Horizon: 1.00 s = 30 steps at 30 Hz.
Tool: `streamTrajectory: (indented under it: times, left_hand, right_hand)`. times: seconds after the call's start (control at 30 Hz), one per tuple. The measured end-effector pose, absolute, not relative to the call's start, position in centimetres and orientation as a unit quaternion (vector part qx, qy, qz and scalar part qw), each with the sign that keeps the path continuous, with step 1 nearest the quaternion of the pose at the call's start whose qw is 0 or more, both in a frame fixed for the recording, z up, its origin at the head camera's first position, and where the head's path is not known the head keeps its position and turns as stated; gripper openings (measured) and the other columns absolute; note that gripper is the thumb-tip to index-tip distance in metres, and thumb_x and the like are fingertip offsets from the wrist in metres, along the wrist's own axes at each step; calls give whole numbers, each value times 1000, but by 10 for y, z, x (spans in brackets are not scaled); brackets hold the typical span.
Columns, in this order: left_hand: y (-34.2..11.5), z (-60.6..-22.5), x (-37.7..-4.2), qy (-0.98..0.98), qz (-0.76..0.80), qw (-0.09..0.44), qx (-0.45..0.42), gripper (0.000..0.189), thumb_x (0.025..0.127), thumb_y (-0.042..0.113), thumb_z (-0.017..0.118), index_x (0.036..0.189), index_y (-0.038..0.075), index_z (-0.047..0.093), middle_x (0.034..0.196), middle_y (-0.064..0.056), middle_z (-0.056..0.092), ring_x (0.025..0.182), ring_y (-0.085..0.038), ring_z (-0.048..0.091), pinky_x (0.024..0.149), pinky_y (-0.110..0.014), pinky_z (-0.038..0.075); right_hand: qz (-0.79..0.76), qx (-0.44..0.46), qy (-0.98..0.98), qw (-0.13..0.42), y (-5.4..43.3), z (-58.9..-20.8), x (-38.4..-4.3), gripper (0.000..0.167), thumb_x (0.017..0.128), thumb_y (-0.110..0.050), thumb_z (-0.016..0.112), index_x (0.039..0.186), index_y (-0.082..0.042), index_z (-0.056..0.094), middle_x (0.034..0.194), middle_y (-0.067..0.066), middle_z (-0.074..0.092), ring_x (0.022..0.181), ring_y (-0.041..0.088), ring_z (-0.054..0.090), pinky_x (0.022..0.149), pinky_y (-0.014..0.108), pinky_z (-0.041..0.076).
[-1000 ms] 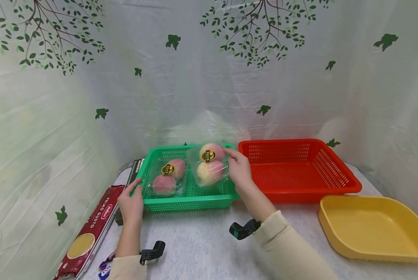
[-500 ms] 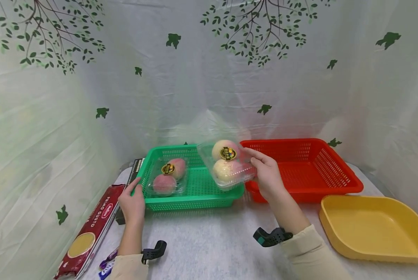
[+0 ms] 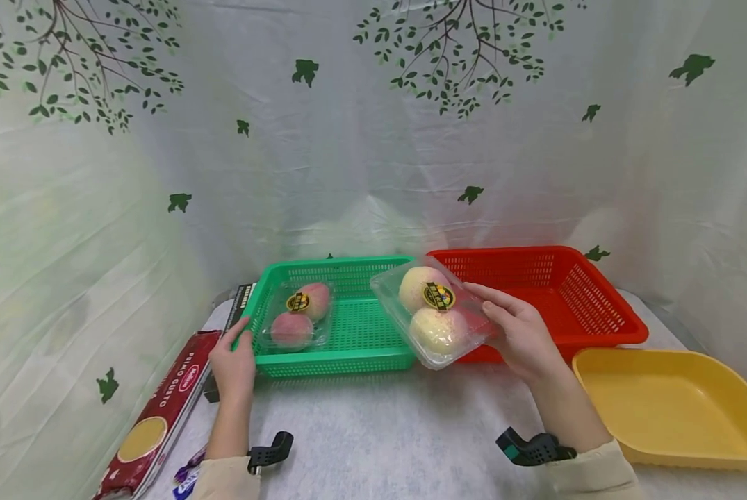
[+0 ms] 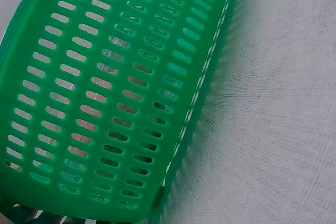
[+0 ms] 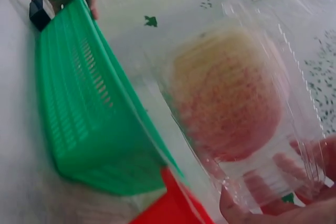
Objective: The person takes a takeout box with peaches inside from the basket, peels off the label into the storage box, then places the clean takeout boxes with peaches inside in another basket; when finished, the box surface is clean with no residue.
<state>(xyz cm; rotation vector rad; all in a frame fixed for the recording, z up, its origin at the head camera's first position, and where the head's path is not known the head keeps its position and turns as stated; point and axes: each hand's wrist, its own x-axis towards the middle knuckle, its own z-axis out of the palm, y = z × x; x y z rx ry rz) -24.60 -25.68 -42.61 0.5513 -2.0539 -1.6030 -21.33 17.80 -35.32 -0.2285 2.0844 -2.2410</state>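
Note:
My right hand (image 3: 523, 330) holds a clear plastic pack of peaches (image 3: 432, 312) by its right edge. Two peaches and a black-and-yellow sticker show through the lid. Raised and tilted, the pack hangs in front of where the green and red baskets meet. With my left hand (image 3: 233, 361) I grip the left rim of the green basket (image 3: 367, 319); its slotted wall (image 4: 105, 103) fills much of the left wrist view. A second peach pack (image 3: 294, 323) lies in the left half of that basket. One peach (image 5: 231, 93) looms large in the right wrist view.
A red basket (image 3: 536, 305) stands right of the green one, and a yellow tray (image 3: 667, 403) sits in front of it. Left of the green basket lie a dark red "Primo Gusto" package (image 3: 160, 410), a black box (image 3: 242, 302) and small wrappers (image 3: 188, 479).
My right hand has carried the peach pack out of the green basket, to the right and nearer to me, tilting it. The left hand has stayed at the basket's rim.

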Motion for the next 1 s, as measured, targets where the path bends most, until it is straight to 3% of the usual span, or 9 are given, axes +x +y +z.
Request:
streamTrajectory:
  times: [0.4,1.0]
  left_hand:
    - [-258,-426,-245,-753,-581,242,193,38,102,18,49,137,16,62,153,-11,48,149,-29,35,121,-55,27]
    - [-260,-426,-245,-750,-589,232,194,37,103,20,49,138,17,62,154,-10,48,149,-28,34,121,-55,27]
  right_hand:
    - [-681,-211,700,51,215,-372,-209,40,106,-18,48,143,-5,53,143,-5,59,130,11,51,94,30,56]
    - [-674,-423,581,171,222,-393,-219,42,102,11,28,141,14,43,148,17,52,134,26,51,95,43,57]
